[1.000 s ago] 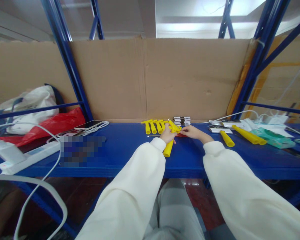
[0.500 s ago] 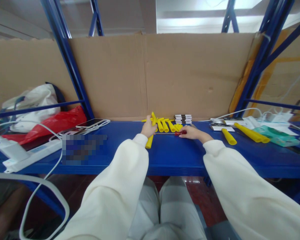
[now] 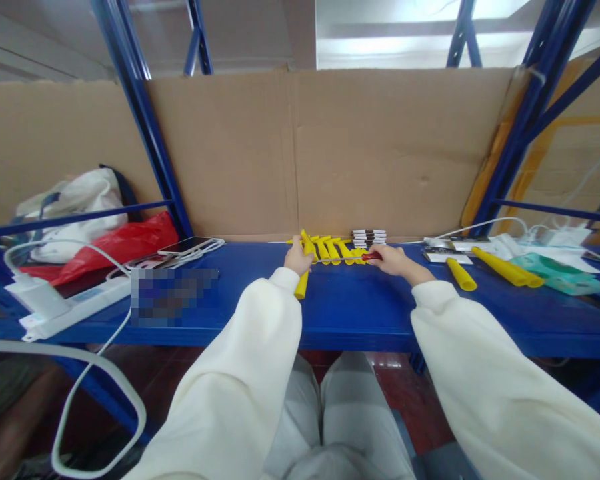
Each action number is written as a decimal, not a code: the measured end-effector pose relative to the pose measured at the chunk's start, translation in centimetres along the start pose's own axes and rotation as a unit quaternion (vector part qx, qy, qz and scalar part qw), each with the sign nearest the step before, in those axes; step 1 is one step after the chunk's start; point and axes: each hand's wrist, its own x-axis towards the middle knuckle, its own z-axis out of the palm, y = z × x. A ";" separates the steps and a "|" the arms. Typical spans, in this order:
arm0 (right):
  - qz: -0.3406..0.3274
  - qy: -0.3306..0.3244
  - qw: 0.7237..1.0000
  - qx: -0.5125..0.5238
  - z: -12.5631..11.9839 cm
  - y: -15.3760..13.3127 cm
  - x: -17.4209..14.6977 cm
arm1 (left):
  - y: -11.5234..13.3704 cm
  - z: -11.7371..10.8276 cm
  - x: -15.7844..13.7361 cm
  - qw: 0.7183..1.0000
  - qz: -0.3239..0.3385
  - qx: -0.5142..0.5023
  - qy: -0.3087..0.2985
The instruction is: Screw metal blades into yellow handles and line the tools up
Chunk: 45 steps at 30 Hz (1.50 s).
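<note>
Head view: a yellow piece (image 3: 301,287), shaped like a pistol handle, is on the left side of the working area, its wide tubular end angled down toward the front edge of the tabletop (image 3: 365,310). The person's left grip (image 3: 295,258) is closed around its upper part. The right grip (image 3: 393,260) pinches the red handle of a screwdriver (image 3: 371,256), whose thin shaft points left toward the yellow piece; whether the tip touches it is too small to tell. A second ago both hands worked together on a yellow piece near the middle; half a second ago the screwdriver lay lower, in front of the row of yellow pieces (image 3: 333,253), and now its shaft is raised, crossing before their lower ends. The left grip has barely shifted since then. Behind the shaft, that row leans side by side, with a stack of black-and-white parts (image 3: 369,238) just behind its right end. Farther right, a single yellow tube (image 3: 461,274) lies near a pair of yellow tubes (image 3: 505,268) and green plastic packaging (image 3: 555,275). Well to the left are a phone (image 3: 187,246), a white power strip (image 3: 85,310) and a red bag (image 3: 125,243). Cardboard (image 3: 380,153) stands along the back.
</note>
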 end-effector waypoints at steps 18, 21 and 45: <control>0.022 0.078 0.994 0.069 -0.1 2.2 0.3 | 0.0 0.2 -0.2 1.000 -0.002 -0.023 -0.021; 0.025 0.072 0.994 0.072 -0.2 1.9 0.2 | 0.3 0.2 -0.5 0.999 -0.002 -0.017 -0.032; 0.000 0.075 0.993 0.090 0.0 2.3 -0.2 | 0.6 1.2 -0.6 0.997 -0.038 -0.063 -0.039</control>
